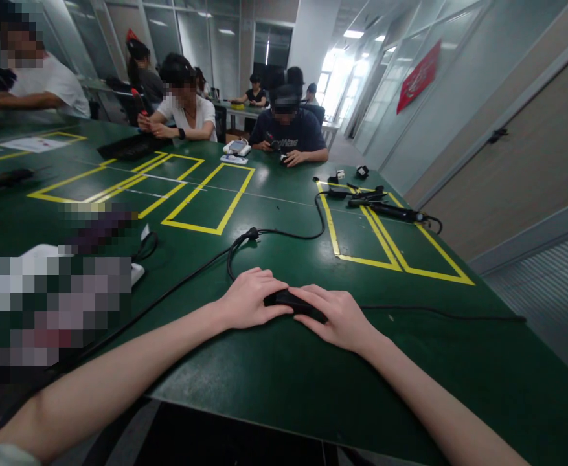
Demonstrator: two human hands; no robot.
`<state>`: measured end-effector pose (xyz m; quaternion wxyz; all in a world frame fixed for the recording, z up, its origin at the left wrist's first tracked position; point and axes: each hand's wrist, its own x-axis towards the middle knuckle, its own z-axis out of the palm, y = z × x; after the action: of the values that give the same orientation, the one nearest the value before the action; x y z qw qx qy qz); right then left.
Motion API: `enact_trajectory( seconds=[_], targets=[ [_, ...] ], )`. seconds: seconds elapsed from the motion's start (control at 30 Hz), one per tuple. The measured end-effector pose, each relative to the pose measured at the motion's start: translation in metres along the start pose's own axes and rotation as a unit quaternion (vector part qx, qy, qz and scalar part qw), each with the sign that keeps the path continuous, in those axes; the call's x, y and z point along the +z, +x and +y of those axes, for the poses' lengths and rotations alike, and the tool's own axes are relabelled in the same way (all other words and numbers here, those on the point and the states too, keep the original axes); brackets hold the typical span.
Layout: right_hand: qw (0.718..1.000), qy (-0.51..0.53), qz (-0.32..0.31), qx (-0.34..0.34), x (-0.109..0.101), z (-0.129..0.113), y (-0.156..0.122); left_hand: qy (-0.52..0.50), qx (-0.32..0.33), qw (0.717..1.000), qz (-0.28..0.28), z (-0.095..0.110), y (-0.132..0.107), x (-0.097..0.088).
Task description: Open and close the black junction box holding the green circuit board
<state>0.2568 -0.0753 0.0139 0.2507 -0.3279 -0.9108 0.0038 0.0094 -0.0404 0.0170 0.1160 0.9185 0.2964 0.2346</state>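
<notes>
My left hand (249, 299) and my right hand (338, 317) lie side by side on the green table (284, 375), both curled over a small black device (287, 300) between them. Only a dark strip of the device shows under the fingers. A black cable (245, 243) loops away from it across the table toward the far right, and another stretch of cable (439, 315) runs off to the right edge.
Yellow tape rectangles (210, 197) mark the tabletop. Black tools and adapters (381, 204) lie at the far right. A white object (45, 255) sits at my left. Several other people sit along the far side of the table, handling small devices.
</notes>
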Motion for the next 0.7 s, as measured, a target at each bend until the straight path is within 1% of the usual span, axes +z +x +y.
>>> enact_trajectory(
  seconds=[0.07, 0.1, 0.17, 0.23, 0.3, 0.37, 0.43, 0.5, 0.57, 0.63, 0.7],
  targets=[
    [1.000, -0.008, -0.015, 0.003, -0.001, 0.004, -0.001, -0.005, 0.003, 1.000, 0.010, 0.000, 0.000, -0.001],
    [1.000, -0.001, -0.017, 0.006, -0.002, 0.008, -0.002, -0.009, 0.008, 1.000, 0.026, 0.000, 0.000, -0.001],
    [0.999, 0.032, -0.006, 0.028, -0.006, 0.018, -0.006, -0.017, 0.029, 0.996, 0.078, -0.001, 0.000, -0.003],
    [0.993, 0.078, 0.038, 0.077, -0.013, 0.031, -0.013, -0.010, 0.051, 0.989, 0.138, -0.003, 0.000, -0.005],
    [0.974, 0.121, 0.120, 0.148, -0.022, 0.044, -0.020, 0.012, 0.057, 0.981, 0.187, -0.003, -0.001, -0.007],
    [0.933, 0.162, 0.220, 0.233, -0.034, 0.056, -0.026, 0.034, 0.046, 0.975, 0.214, -0.004, -0.001, -0.006],
    [0.870, 0.208, 0.327, 0.303, -0.047, 0.067, -0.030, 0.039, 0.043, 0.973, 0.225, -0.004, -0.001, -0.005],
    [0.799, 0.251, 0.437, 0.330, -0.061, 0.077, -0.032, 0.026, 0.049, 0.976, 0.210, -0.004, -0.001, -0.003],
    [0.737, 0.269, 0.525, 0.330, -0.075, 0.088, -0.037, 0.005, 0.052, 0.982, 0.179, -0.005, 0.000, -0.001],
    [0.698, 0.260, 0.576, 0.337, -0.088, 0.101, -0.046, -0.019, 0.052, 0.988, 0.147, -0.005, 0.000, 0.001],
    [0.678, 0.250, 0.582, 0.373, -0.099, 0.115, -0.058, -0.041, 0.051, 0.991, 0.117, -0.006, 0.001, 0.003]
  ],
)
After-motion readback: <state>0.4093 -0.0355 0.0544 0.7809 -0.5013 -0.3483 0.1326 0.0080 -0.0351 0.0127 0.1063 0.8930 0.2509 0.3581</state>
